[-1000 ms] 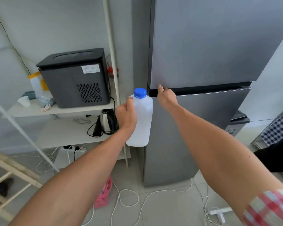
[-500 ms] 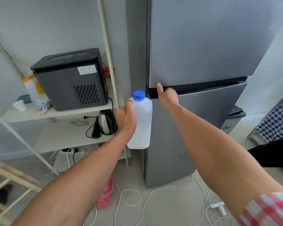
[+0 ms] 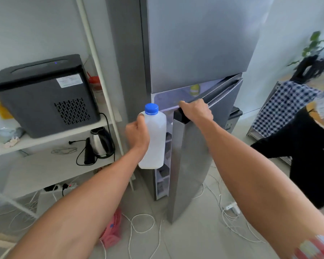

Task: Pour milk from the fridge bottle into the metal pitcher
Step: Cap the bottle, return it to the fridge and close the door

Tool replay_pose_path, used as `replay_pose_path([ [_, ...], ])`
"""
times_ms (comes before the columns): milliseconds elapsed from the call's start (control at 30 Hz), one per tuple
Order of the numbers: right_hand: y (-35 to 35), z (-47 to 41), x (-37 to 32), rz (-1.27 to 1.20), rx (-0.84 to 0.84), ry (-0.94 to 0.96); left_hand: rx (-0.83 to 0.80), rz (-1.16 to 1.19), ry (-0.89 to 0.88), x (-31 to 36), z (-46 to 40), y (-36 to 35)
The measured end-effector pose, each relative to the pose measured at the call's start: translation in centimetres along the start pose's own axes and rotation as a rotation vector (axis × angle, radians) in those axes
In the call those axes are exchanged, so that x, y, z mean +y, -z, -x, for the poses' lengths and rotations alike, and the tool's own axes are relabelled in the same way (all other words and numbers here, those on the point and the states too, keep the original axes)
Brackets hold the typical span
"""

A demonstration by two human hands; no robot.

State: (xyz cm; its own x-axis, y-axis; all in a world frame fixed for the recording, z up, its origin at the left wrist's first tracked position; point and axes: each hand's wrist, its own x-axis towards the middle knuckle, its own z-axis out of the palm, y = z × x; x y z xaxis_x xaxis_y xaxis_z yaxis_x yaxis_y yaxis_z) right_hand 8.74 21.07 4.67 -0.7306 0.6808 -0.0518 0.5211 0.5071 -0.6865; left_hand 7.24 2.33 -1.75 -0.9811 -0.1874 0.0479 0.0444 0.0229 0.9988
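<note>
A white plastic milk bottle (image 3: 155, 141) with a blue cap stands upright in my left hand (image 3: 137, 134), which grips its handle side in front of the fridge. My right hand (image 3: 195, 110) is closed over the top edge of the lower fridge door (image 3: 193, 165), which stands partly open. Behind the door edge, the lit inside of the fridge (image 3: 176, 98) and its door shelves show. The metal pitcher is not in view.
A white shelf unit (image 3: 51, 139) at left holds a black appliance (image 3: 43, 96) and a steel kettle (image 3: 100, 143). White cables and a power strip (image 3: 232, 207) lie on the tiled floor, with a pink object (image 3: 112, 230) below. Checked cloth (image 3: 284, 107) hangs at right.
My right hand has pulled the lower fridge door from closed to partly open. The view has shifted right, and the bottle has stayed in my left hand.
</note>
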Motion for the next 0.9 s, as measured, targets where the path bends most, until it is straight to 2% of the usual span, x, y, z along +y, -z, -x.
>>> replay_pose_path([
  [167, 3.9, 2.4, 3.5, 0.118, 0.066, -0.003, -0.111, -0.015, 0.015, -1.7, 1.8, -2.0],
  [367, 8.8, 4.1, 7.3, 0.252, 0.105, -0.092, -0.14, -0.044, 0.085, -3.4, 3.9, -5.4],
  [533, 10.8, 5.5, 10.3, 0.263, 0.201, -0.16, -0.197, -0.032, 0.122, -3.6, 6.4, -8.0],
  [667, 12.3, 5.7, 14.0, 0.356, 0.364, -0.107, -0.22, -0.071, 0.155, -3.9, 8.0, -10.6],
  [733, 13.5, 5.5, 15.7, 0.429, 0.425, -0.063, -0.263, 0.006, 0.18, -3.9, 9.1, -11.7],
  [900, 15.9, 4.5, 18.7, 0.45, 0.46, -0.003, -0.322, 0.156, 0.324, -5.1, 10.9, -13.8],
])
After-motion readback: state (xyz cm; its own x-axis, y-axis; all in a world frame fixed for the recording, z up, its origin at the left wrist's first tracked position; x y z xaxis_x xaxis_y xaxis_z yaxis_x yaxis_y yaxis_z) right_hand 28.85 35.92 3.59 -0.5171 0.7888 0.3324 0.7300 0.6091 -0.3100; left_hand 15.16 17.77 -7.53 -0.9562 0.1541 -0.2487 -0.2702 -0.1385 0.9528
